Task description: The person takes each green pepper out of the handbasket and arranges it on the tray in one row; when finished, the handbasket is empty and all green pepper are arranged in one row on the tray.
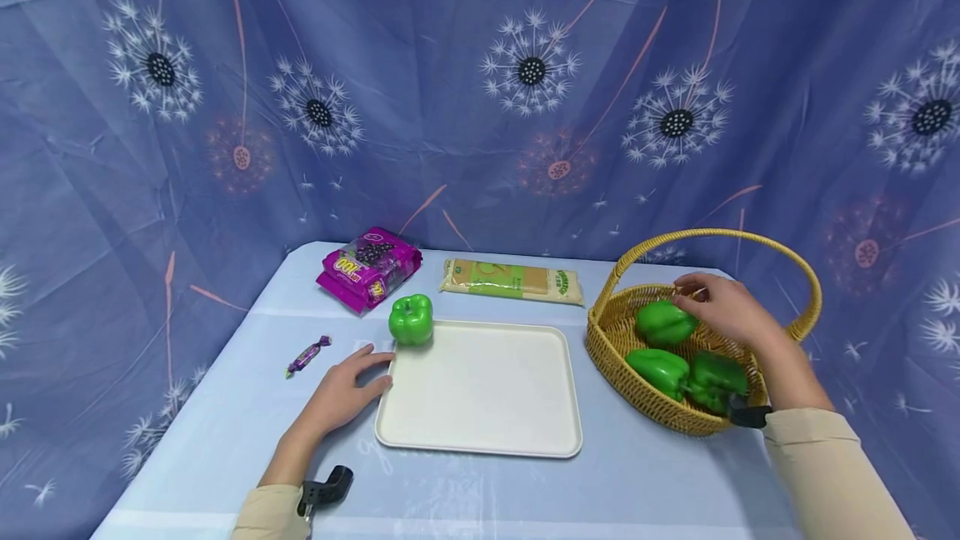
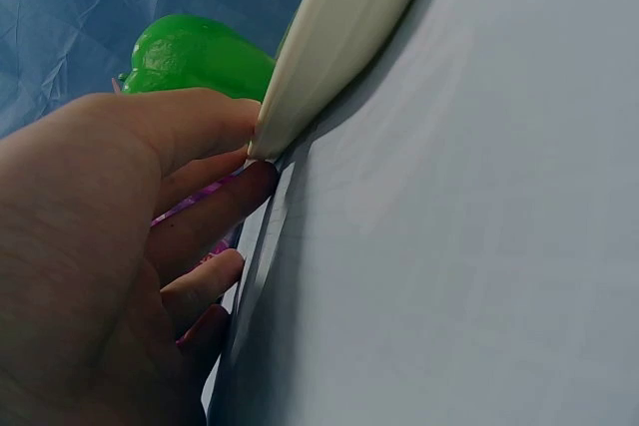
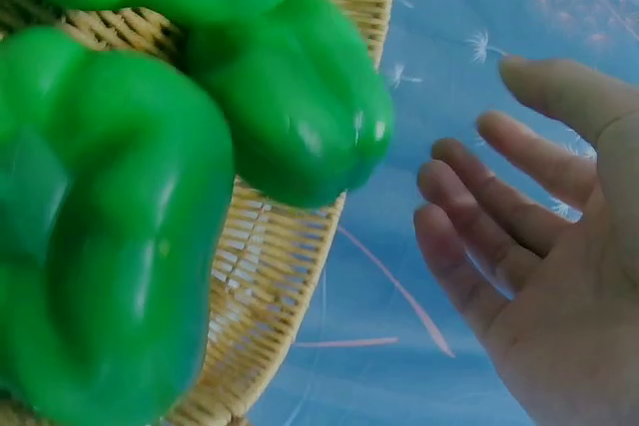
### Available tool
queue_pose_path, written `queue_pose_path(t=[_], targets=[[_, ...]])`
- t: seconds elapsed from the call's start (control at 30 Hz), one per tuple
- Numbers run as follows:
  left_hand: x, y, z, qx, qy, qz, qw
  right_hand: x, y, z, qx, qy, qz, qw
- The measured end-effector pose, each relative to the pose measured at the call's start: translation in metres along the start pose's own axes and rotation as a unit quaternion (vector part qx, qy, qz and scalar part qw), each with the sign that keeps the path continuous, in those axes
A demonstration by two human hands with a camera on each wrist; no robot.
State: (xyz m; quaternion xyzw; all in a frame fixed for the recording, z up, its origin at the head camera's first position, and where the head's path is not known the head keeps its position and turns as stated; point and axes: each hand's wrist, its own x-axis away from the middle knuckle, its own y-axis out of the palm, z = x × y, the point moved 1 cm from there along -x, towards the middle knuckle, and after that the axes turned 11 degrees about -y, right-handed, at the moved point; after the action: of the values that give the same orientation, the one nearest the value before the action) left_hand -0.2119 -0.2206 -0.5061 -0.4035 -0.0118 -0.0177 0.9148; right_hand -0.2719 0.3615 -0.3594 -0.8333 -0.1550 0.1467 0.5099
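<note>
My left hand [image 1: 345, 394] rests at the left rim of a white rectangular tray [image 1: 483, 390], its fingertips touching the edge. A green bell pepper [image 1: 411, 320] sits at the tray's back left corner. On the right, my right hand [image 1: 723, 307] hovers over a wicker basket [image 1: 637, 400], holding nothing. Its spread, slightly bent fingers are apart from the peppers in the right wrist view. Inside the basket lie a green bell pepper [image 1: 666, 323] at the back, another pepper [image 1: 658, 372] in front and a darker one [image 1: 716, 380] beside it.
A purple candy bag [image 1: 369, 269] lies at the back left, with a yellow-green noodle packet [image 1: 512, 282] to its right. One wrapped candy [image 1: 307, 356] is left of the tray. The basket's tall handle [image 1: 712, 233] arches behind my right hand. A blue dandelion-print curtain [image 1: 450, 107] hangs behind the table.
</note>
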Motion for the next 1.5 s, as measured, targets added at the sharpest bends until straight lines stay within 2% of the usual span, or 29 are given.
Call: queue_pose_path(t=[0.1, 0.3, 0.47, 0.8, 1.23, 1.5], targets=[[0.0, -0.001, 0.0, 0.001, 0.003, 0.001, 1.0, -0.005, 0.002, -0.002, -0.005, -0.007, 0.0, 1.0], [0.001, -0.001, 0.0, 0.001, 0.003, 0.004, 1.0, -0.023, 0.011, -0.001, 0.001, -0.028, -0.032, 0.999], [0.001, -0.001, 0.001, 0.005, 0.004, 0.004, 1.0, -0.035, 0.015, 0.003, -0.009, -0.027, -0.056, 0.998], [-0.001, -0.002, 0.003, 0.002, 0.003, -0.001, 1.0, -0.031, 0.017, 0.014, -0.008, 0.004, -0.09, 0.996], [0.002, -0.004, 0.003, 0.015, -0.008, -0.007, 0.9998, -0.041, 0.025, 0.019, 0.027, 0.03, -0.16, 0.986], [0.0, -0.001, 0.0, 0.009, -0.005, -0.007, 0.9999, -0.042, 0.038, 0.024, 0.055, 0.045, -0.152, 0.986]])
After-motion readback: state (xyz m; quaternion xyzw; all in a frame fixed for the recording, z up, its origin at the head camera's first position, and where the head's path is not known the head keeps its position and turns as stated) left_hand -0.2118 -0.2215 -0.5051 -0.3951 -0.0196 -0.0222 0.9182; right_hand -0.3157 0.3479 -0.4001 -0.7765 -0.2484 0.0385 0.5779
